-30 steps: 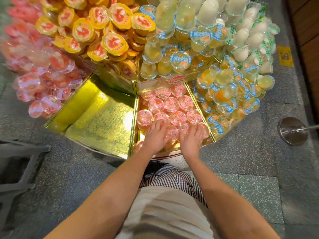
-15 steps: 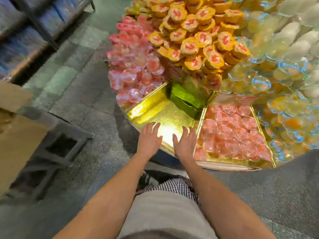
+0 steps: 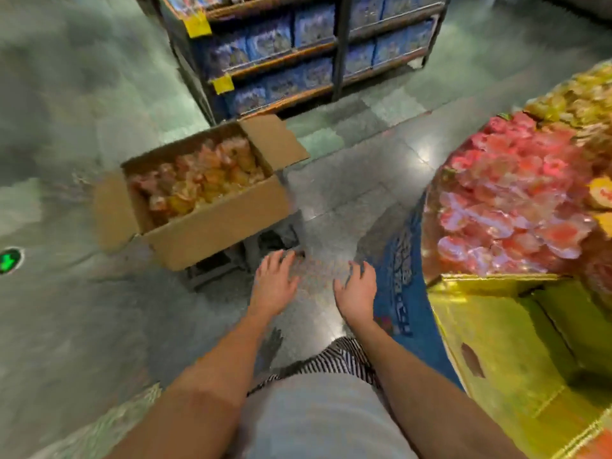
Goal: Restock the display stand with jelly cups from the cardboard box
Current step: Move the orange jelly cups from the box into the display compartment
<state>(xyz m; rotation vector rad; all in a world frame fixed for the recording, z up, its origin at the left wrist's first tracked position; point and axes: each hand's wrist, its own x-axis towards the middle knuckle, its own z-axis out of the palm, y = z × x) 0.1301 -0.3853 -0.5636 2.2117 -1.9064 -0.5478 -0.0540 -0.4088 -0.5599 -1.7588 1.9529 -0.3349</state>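
Now: I log two hands, both holding nothing. Left hand (image 3: 273, 283) at centre frame, fingers straight and spread. Right hand (image 3: 356, 289) beside it, fingers loosely bent. Both are over the floor. One cardboard box (image 3: 218, 223), flaps open, sits centre left, near the left hand but apart from it, filled with jelly cups (image 3: 198, 180) (too blurred to count). Display stand (image 3: 404, 260) at the right edge: one bare gold compartment (image 3: 503, 342), pink cups (image 3: 510, 207) heaped above it.

Open floor (image 3: 331, 200) between box (image 3: 215, 223) and stand (image 3: 490, 326)
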